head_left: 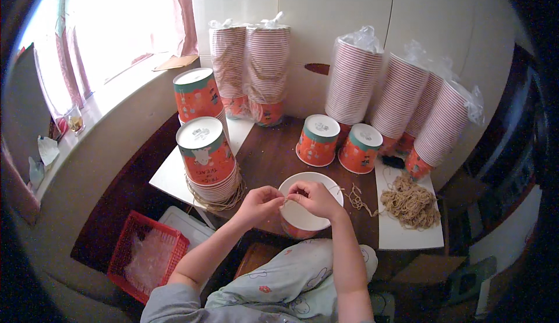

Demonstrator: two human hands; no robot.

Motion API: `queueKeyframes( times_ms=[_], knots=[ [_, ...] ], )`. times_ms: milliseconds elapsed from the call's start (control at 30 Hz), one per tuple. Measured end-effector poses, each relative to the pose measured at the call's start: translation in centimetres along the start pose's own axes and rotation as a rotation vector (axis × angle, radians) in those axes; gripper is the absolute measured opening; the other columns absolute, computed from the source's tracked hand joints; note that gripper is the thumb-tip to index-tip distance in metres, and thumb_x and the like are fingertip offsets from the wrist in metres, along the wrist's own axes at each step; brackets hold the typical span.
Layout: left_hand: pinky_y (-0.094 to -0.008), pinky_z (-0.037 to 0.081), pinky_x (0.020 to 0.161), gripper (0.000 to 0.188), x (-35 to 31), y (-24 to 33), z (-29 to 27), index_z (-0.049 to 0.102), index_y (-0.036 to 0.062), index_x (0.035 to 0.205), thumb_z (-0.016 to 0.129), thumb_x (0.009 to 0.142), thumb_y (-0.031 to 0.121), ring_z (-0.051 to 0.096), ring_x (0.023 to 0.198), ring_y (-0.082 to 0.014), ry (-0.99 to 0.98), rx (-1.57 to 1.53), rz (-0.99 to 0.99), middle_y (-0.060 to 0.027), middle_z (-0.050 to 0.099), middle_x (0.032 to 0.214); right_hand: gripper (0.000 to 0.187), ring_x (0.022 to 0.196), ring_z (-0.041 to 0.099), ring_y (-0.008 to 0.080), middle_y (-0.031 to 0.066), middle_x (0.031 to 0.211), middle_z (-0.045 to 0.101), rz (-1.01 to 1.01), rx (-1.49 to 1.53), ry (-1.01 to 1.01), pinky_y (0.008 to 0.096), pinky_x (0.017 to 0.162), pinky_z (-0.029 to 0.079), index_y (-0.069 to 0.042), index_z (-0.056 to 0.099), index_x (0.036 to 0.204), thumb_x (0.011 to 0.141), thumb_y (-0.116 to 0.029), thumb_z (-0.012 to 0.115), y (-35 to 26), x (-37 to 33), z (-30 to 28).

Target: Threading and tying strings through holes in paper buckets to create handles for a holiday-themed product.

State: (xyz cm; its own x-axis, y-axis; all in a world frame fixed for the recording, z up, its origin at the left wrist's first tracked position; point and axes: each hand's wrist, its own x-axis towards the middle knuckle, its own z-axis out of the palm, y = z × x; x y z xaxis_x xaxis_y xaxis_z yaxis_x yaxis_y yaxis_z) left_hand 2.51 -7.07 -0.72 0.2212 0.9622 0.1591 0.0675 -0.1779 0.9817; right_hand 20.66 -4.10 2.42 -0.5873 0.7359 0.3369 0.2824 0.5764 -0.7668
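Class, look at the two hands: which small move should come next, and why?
Perhaps draw the left hand and right hand slightly apart to tighten a possible strand between them, too small to confirm. They meet, pinching, over the left side of the open bucket, and a heap of tan cord lies to the right.

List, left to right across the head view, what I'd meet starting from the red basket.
Red basket, nearest stack of upside-down orange buckets, left hand, right hand, loose tan cord, tangled pile of tan cord.
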Motion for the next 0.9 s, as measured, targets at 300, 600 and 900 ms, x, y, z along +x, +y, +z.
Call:
queueKeyframes(
  times_ms=[300,600,900],
  knots=[
    [-0.0188,0.041,0.055,0.017,-0.04,-0.52,0.01,0.057,-0.0006,0.082,0.055,0.08,0.016,0.05,0.064,-0.0053,0.027,-0.02,-0.088,-0.0016,0.058,0.071,0.007,0.067,0.052,0.0105,0.0037,0.078,0.058,-0.053,0.002,0.005,0.0232,0.056,0.041,-0.003,0.058,0.077,0.075,-0.009,0.062,-0.13,0.05,0.02],
    [-0.0169,0.037,0.049,0.014,0.01,-0.87,-0.24,0.056,0.0031,0.078,0.055,0.081,0.017,0.047,0.058,-0.0042,-0.015,-0.276,-0.184,-0.0002,0.057,0.07,0.003,0.076,0.054,0.0134,0.006,0.088,0.059,-0.115,0.089,-0.011,0.0239,0.063,0.044,-0.002,0.06,0.075,0.075,-0.005,0.061,0.04,0.15,0.48],
    [-0.0171,0.036,0.048,0.012,0.09,-1.02,-0.29,0.056,0.0041,0.075,0.054,0.081,0.015,0.047,0.057,-0.0046,-0.003,-0.328,-0.226,-0.0004,0.056,0.068,0.002,0.083,0.056,0.0219,0.0073,0.088,0.059,-0.261,-0.061,0.063,0.0299,0.069,0.045,-0.006,0.059,0.073,0.073,-0.008,0.06,0.19,0.5,0.64]
  ],
)
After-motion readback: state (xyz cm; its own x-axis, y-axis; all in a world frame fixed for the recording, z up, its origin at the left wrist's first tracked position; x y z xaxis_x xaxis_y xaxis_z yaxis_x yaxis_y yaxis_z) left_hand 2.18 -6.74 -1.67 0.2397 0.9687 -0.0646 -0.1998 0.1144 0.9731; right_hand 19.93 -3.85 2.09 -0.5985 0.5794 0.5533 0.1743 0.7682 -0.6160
